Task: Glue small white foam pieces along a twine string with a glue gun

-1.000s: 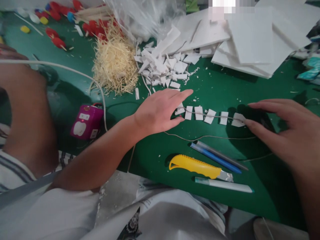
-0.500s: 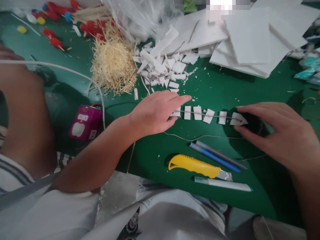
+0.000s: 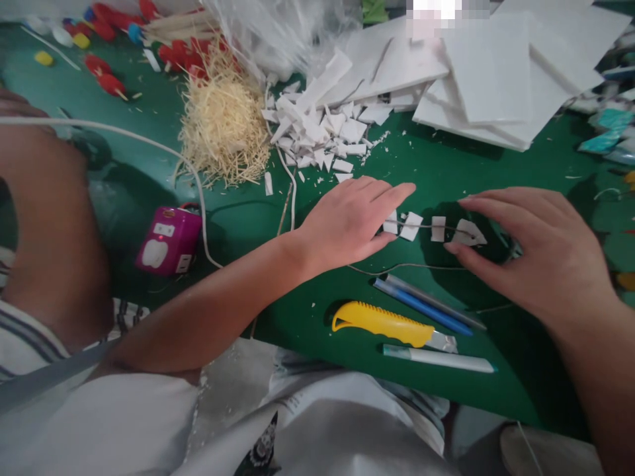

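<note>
Several small white foam blocks (image 3: 411, 226) lie in a row along a thin grey string (image 3: 426, 227), with a pointed foam piece (image 3: 467, 233) at the right end. My left hand (image 3: 350, 221) lies low over the left part of the row, fingers stretched out and thumb apart, hiding the blocks under it. Around the pointed piece, my right hand (image 3: 536, 244) is open, its index finger above and its thumb just below the piece's left side. Whether either touches the foam, I cannot tell.
A yellow utility knife (image 3: 381, 322), a blue pen (image 3: 421, 306) and a white pen (image 3: 441, 359) lie nearer me. Foam scraps (image 3: 317, 129), foam sheets (image 3: 491, 73) and shredded straw (image 3: 223, 125) are farther back. Left are a purple power adapter (image 3: 169, 241) and another person's arm (image 3: 49, 218).
My left hand has slid right along the row and now covers blocks that showed before. My right hand has shifted slightly left, its fingers still apart.
</note>
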Available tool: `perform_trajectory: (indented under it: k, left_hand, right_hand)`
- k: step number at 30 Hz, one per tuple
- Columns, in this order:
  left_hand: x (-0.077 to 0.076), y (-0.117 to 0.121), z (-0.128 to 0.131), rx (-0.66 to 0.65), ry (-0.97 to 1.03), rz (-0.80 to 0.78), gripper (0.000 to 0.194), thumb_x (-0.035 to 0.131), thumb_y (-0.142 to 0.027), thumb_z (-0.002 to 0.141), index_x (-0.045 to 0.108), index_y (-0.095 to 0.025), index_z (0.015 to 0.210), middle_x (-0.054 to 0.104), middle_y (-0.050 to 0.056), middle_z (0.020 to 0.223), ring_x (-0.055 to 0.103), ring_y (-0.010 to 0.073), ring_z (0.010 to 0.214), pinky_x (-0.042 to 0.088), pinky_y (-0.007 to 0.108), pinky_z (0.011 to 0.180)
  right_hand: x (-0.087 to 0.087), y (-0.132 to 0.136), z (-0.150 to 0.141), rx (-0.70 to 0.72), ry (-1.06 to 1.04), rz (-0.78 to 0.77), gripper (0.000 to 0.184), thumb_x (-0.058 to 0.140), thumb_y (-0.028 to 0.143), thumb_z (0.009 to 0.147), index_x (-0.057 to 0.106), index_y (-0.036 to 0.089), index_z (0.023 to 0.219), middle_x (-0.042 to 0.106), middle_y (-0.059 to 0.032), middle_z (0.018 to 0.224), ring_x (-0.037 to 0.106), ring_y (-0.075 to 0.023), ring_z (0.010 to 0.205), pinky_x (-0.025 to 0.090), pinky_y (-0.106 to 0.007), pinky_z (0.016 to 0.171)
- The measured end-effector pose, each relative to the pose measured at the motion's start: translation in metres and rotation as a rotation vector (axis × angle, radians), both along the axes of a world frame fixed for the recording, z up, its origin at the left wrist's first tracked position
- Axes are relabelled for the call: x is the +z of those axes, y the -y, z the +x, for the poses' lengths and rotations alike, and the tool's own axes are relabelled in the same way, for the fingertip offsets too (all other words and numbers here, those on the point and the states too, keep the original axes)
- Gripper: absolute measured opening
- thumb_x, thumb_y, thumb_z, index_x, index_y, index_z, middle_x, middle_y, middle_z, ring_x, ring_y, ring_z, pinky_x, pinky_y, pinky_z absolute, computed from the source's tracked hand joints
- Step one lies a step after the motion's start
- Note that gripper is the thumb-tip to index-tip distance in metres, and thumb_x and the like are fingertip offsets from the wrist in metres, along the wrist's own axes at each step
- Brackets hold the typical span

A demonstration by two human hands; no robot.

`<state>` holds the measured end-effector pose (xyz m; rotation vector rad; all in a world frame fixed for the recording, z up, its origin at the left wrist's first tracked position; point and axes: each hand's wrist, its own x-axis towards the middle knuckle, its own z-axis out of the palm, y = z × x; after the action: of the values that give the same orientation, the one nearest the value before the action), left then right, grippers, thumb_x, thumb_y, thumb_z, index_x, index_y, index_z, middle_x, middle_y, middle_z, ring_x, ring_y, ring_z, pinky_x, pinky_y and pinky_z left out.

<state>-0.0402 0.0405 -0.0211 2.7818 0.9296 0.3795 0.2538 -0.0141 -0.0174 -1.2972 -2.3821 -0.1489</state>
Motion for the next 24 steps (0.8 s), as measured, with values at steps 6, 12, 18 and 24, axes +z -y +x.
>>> perform_trajectory:
  k: [6,12,18,24]
  left_hand:
    - [-0.001,-0.002,-0.001,-0.054,-0.001,-0.035,0.052,0.064,-0.022,0.107,0.056,-0.011,0.158,0.076,0.017,0.137,0.072,0.0291,0.129,0.056,0.043,0.110]
    - [0.006,-0.003,-0.004,-0.065,0.024,-0.094,0.058,0.066,-0.023,0.106,0.051,-0.012,0.162,0.072,0.018,0.148,0.068,0.0293,0.139,0.053,0.044,0.118]
    - [0.012,-0.001,0.001,-0.020,-0.040,-0.057,0.051,0.067,-0.023,0.105,0.058,-0.011,0.155,0.073,0.016,0.144,0.069,0.0297,0.136,0.054,0.043,0.116]
    - [0.027,0.010,0.012,-0.053,-0.107,0.045,0.016,0.065,-0.023,0.106,0.076,-0.015,0.113,0.077,0.012,0.117,0.072,0.0284,0.111,0.056,0.039,0.090]
  right_hand:
    - [-0.003,-0.004,-0.014,0.079,-0.050,-0.072,0.040,0.068,0.040,0.104,0.069,0.029,0.143,0.085,-0.0107,0.126,0.081,-0.0344,0.117,0.066,-0.052,0.098]
    - [-0.002,0.001,0.000,0.010,-0.055,-0.086,0.043,0.067,0.043,0.104,0.071,0.026,0.144,0.084,-0.0120,0.127,0.080,-0.0352,0.117,0.065,-0.052,0.097]
    - [0.001,0.003,0.019,-0.059,-0.012,-0.190,0.034,0.068,0.047,0.100,0.077,0.031,0.129,0.081,-0.0100,0.121,0.077,-0.0328,0.106,0.063,-0.052,0.091]
    - [0.001,0.003,0.017,-0.030,0.012,-0.185,0.029,0.063,0.047,0.101,0.078,0.031,0.121,0.080,-0.0100,0.116,0.076,-0.0311,0.099,0.062,-0.049,0.084]
